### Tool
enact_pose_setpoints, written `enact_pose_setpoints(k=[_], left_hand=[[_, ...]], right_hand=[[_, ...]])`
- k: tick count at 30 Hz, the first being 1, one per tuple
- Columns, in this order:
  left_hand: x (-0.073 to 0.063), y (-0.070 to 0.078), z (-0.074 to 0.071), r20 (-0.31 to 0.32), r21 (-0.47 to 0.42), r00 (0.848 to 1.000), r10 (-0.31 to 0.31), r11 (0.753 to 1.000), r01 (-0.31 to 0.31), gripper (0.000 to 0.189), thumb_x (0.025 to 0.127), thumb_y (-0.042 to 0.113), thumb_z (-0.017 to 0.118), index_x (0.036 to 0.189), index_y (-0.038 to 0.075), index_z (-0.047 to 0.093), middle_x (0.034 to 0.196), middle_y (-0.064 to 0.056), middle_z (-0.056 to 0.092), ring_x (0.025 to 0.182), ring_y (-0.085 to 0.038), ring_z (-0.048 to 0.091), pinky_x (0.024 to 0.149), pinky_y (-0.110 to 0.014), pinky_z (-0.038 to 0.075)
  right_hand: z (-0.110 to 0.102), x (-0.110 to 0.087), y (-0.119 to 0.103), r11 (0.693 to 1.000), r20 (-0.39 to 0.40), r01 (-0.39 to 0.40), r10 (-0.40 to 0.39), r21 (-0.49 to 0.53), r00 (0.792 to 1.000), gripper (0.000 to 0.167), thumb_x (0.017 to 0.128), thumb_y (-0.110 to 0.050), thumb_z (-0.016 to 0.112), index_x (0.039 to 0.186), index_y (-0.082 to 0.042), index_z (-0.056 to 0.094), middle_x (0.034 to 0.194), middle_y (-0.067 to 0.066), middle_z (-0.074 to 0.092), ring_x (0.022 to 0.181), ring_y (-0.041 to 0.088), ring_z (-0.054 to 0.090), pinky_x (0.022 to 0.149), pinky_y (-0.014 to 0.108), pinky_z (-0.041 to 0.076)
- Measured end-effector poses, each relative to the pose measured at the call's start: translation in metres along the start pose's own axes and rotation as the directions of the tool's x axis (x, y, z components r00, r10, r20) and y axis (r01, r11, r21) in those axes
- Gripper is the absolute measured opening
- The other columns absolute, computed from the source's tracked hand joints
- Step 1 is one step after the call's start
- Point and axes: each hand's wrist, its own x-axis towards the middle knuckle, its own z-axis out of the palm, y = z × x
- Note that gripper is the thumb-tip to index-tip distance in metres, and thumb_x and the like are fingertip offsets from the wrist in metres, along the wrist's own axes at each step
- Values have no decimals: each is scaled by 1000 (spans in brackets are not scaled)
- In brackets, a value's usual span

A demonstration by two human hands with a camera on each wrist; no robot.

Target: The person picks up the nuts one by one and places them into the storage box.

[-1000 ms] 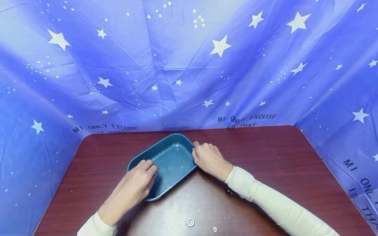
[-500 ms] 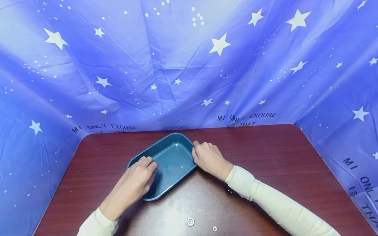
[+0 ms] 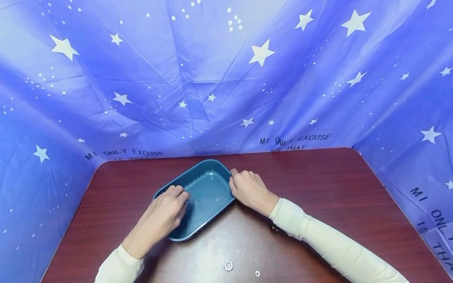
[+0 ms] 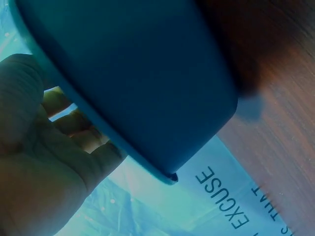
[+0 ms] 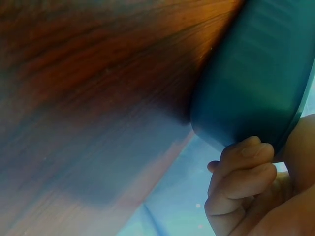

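A blue-green rectangular tray [image 3: 212, 188] lies turned at an angle on the table. With thumb and curled fingers, my right hand [image 3: 250, 190] grips its right end; in the right wrist view, the fingers [image 5: 246, 167] press against the outer wall. My left hand [image 3: 166, 210] reaches over the tray's left end, fingers bent down inside. A small shiny piece [image 3: 187, 201] shows at its fingertips, mostly hidden. In the left wrist view, the tray's wall [image 4: 147, 88] covers the fingertips of that hand [image 4: 44, 142]. One tiny ring-shaped nut [image 3: 217, 200] lies on the tray floor.
On the table [image 3: 311, 181] in front of the tray lie a large hex nut [image 3: 228, 265], a smaller nut [image 3: 257, 274] and two tiny nuts, one nearer the tray [image 3: 224, 234]. A blue star-patterned cloth [image 3: 212, 78] hangs around the table's back and sides.
My left hand has shifted slightly up and right over the tray. My right hand keeps its grip on the tray's end. The loose nuts stay where they were.
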Motion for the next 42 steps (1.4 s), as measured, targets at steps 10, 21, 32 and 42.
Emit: enact_pose_setpoints(k=[10, 21, 32, 42], left_hand=[[4, 1, 4, 3, 9, 1000, -26, 1000, 26, 16, 90, 7, 85, 102, 2, 75, 95, -5, 67, 86, -24, 63, 74, -41, 60], [-6, -5, 6, 79, 75, 986, -144, 988, 138, 22, 92, 12, 86, 108, 3, 76, 105, -11, 72, 97, -32, 68, 81, -51, 62], [-11, -5, 4, 77, 38, 986, -149, 989, 146, 20, 94, 11, 85, 109, 1, 76, 108, -12, 73, 103, -33, 69, 88, -51, 63], [-13, -15, 2, -114, 19, 985, -131, 991, 133, 15, 89, 0, 81, 102, -3, 77, 98, -12, 75, 95, -32, 68, 79, -48, 63]], right_hand=[[-4, -2, 1, 1000, 6, -2, 2, -1, 1000, 20, 108, -22, 60, 92, -10, 63, 62, 3, 55, 60, 31, 67, 53, 52, 56], [-14, -10, 3, 1000, -25, -4, 5, 7, 1000, 18, 108, -22, 61, 96, -9, 65, 60, -1, 51, 56, 22, 60, 51, 49, 54], [-17, -23, 8, 1000, -34, 2, -2, -9, 999, 21, 107, -25, 64, 93, -9, 64, 60, -1, 51, 54, 22, 60, 48, 46, 51], [-22, -36, 8, 1000, -35, 9, -9, 7, 999, 27, 110, -32, 64, 95, -10, 66, 58, -4, 50, 57, 24, 65, 51, 48, 54]])
